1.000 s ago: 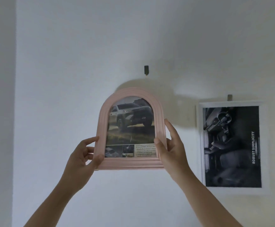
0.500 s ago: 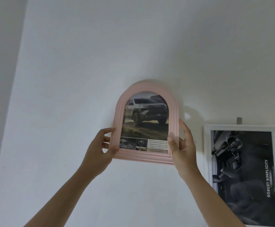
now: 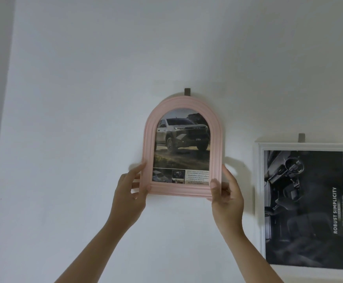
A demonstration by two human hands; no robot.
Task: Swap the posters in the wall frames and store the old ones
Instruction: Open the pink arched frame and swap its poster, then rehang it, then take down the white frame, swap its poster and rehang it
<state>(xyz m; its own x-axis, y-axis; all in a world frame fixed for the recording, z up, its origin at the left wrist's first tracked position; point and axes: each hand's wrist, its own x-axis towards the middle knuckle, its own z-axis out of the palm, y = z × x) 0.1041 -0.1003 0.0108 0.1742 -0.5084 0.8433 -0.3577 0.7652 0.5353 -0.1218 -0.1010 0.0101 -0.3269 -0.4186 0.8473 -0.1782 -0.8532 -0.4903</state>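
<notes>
I see my left hand [image 3: 128, 194] and right hand [image 3: 226, 198] curled around the bottom corners of the pink arched frame [image 3: 184, 189], gripping it against the wall [image 3: 85, 119], its top just under the hook [image 3: 187, 92].

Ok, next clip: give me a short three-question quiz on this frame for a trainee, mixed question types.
1. True or false: the left hand and the right hand both grip the pink arched frame at its bottom corners.
2. Multiple choice: the wall hook shows (a) just above the arch top, (b) below the frame, (c) left of the frame.
3. Fill in: the white frame to the right holds a dark poster with the words "ROBUST ____".

Key: 1 true; 2 a; 3 SIMPLICITY.
</notes>
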